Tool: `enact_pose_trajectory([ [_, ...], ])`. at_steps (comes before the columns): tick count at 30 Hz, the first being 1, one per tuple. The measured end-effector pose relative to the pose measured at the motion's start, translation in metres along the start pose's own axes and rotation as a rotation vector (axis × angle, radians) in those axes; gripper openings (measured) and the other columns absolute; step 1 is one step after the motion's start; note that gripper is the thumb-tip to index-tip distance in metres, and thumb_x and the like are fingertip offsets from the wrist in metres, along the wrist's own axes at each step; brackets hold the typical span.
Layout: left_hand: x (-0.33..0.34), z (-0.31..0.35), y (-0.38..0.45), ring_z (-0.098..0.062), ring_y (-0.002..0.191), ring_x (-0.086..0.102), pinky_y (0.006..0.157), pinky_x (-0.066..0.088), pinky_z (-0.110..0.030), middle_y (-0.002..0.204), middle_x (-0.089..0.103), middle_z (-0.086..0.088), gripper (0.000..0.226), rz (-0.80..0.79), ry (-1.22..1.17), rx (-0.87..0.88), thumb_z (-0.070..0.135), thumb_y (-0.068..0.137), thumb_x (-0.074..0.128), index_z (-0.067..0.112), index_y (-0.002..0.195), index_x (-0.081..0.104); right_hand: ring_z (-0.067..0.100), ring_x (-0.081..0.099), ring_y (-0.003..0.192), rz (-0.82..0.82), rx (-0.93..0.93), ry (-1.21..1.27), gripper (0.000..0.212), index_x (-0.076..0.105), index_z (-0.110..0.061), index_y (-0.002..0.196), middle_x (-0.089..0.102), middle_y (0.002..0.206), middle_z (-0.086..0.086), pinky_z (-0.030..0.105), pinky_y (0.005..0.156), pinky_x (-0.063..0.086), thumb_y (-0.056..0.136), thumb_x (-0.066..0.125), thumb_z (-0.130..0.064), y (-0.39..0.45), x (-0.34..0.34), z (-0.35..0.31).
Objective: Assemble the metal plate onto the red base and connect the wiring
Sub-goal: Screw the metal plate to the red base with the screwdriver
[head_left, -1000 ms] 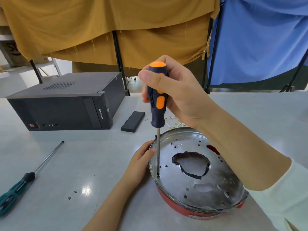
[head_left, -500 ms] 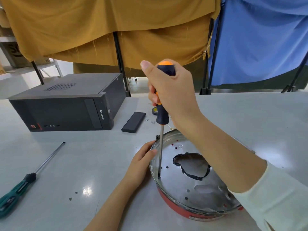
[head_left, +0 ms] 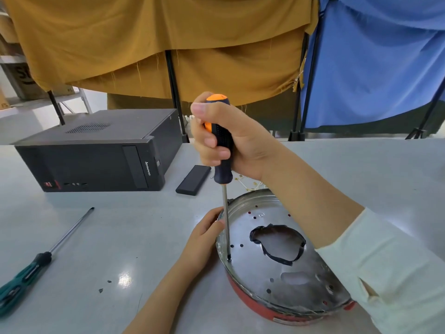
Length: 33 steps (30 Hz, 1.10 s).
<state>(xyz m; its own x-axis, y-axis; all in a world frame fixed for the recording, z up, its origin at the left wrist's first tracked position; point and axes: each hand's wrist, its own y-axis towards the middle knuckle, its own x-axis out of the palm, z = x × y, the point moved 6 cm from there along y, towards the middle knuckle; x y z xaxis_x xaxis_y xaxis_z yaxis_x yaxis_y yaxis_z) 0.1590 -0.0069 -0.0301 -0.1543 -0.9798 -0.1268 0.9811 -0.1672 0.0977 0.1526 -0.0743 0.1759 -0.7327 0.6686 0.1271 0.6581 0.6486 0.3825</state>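
A round metal plate (head_left: 272, 273) with small holes and a tape-edged central cut-out lies in the red base (head_left: 260, 309) at the lower right of the table. My right hand (head_left: 231, 141) grips the black and orange handle of a screwdriver (head_left: 222, 150) held upright. Its tip rests on a screw at the plate's left edge. My left hand (head_left: 204, 239) rests against the plate's left rim, fingers curled on it. No wiring shows clearly.
A black computer case (head_left: 96, 155) lies at the back left, a flat black bar (head_left: 193, 180) beside it. A long green-handled screwdriver (head_left: 41, 261) lies at the left. Small loose bits (head_left: 104, 286) dot the table. Cloth-draped stands rise behind.
My right hand has turned on the screwdriver handle, fingers now wrapped round the grip. The tip stays on the same screw, and my left hand keeps its place on the rim.
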Motion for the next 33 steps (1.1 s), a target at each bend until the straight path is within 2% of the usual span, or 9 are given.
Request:
enact_pose_trajectory([
  [6,0.003,0.000,-0.001,-0.018,0.115,0.063,0.103,0.046,-0.042,0.120,0.069,0.001,0.039,-0.043,-0.065,-0.007,0.031,0.088,0.049,0.021,0.123,0.063,0.012,0.040,0.038,0.600,-0.306,-0.320,0.024,0.046,-0.016,0.072,0.046,0.053,0.003,0.022,0.042,0.037,0.093,0.058,-0.013,-0.026,-0.025,-0.011],
  [8,0.002,0.000,0.000,-0.016,0.113,0.063,0.101,0.047,-0.040,0.118,0.070,0.003,0.035,-0.043,-0.059,-0.004,0.033,0.087,0.050,0.028,0.118,0.066,0.015,0.043,0.040,0.511,-0.292,-0.355,0.025,0.047,-0.017,0.071,0.049,0.054,0.003,0.024,0.044,0.040,0.092,0.059,-0.014,-0.025,-0.022,-0.014],
  [12,0.001,-0.002,0.001,-0.015,0.115,0.062,0.103,0.045,-0.042,0.118,0.069,0.006,0.032,-0.025,-0.042,-0.002,0.031,0.087,0.051,0.034,0.114,0.067,0.021,0.058,0.062,-0.008,-0.033,-0.228,0.013,0.055,-0.013,0.077,0.058,0.069,0.004,0.030,0.060,0.053,0.091,0.056,-0.015,-0.010,-0.004,-0.013],
  [14,0.001,-0.003,0.001,-0.017,0.115,0.062,0.105,0.044,-0.047,0.118,0.069,0.004,0.031,-0.026,-0.052,-0.006,0.031,0.087,0.051,0.034,0.113,0.068,0.025,0.065,0.077,-0.098,0.032,-0.149,0.016,0.057,-0.012,0.074,0.061,0.074,0.003,0.037,0.075,0.055,0.088,0.050,-0.013,-0.006,-0.003,-0.012],
  [15,0.001,-0.003,0.002,-0.017,0.115,0.062,0.105,0.044,-0.048,0.118,0.070,0.004,0.031,-0.026,-0.054,-0.004,0.031,0.086,0.052,0.035,0.112,0.068,0.025,0.065,0.075,-0.103,0.043,-0.102,0.017,0.054,-0.012,0.072,0.060,0.072,0.003,0.036,0.073,0.054,0.087,0.048,-0.011,-0.004,-0.004,-0.011],
  [19,0.001,-0.004,0.001,-0.016,0.115,0.062,0.105,0.043,-0.048,0.119,0.069,0.004,0.033,-0.031,-0.058,-0.003,0.031,0.087,0.051,0.031,0.117,0.067,0.011,0.037,0.037,-0.029,0.019,0.002,0.020,0.044,-0.016,0.071,0.045,0.052,-0.002,0.021,0.044,0.036,0.089,0.044,-0.008,-0.001,-0.003,-0.004],
  [23,0.002,-0.003,0.001,-0.015,0.115,0.062,0.105,0.044,-0.047,0.119,0.069,0.005,0.034,-0.039,-0.064,-0.008,0.031,0.087,0.050,0.030,0.117,0.066,0.009,0.039,0.033,0.286,-0.152,-0.067,0.031,0.045,-0.017,0.068,0.048,0.048,-0.003,0.017,0.039,0.035,0.095,0.046,-0.003,-0.008,-0.013,-0.002],
  [27,0.004,-0.002,0.000,-0.018,0.115,0.062,0.104,0.045,-0.045,0.119,0.069,0.000,0.039,-0.040,-0.085,0.003,0.031,0.086,0.048,0.022,0.120,0.065,0.009,0.040,0.035,0.680,-0.337,-0.342,0.026,0.043,-0.014,0.067,0.045,0.050,0.001,0.018,0.039,0.036,0.088,0.053,-0.001,-0.025,-0.023,-0.011],
  [33,0.008,0.001,0.000,-0.012,0.114,0.062,0.098,0.048,-0.033,0.120,0.068,0.010,0.041,-0.018,-0.119,0.036,0.029,0.084,0.048,0.030,0.123,0.061,0.010,0.043,0.035,0.595,-0.280,-0.372,0.027,0.043,-0.013,0.069,0.047,0.049,0.001,0.019,0.038,0.038,0.091,0.053,-0.001,-0.020,-0.026,-0.018],
])
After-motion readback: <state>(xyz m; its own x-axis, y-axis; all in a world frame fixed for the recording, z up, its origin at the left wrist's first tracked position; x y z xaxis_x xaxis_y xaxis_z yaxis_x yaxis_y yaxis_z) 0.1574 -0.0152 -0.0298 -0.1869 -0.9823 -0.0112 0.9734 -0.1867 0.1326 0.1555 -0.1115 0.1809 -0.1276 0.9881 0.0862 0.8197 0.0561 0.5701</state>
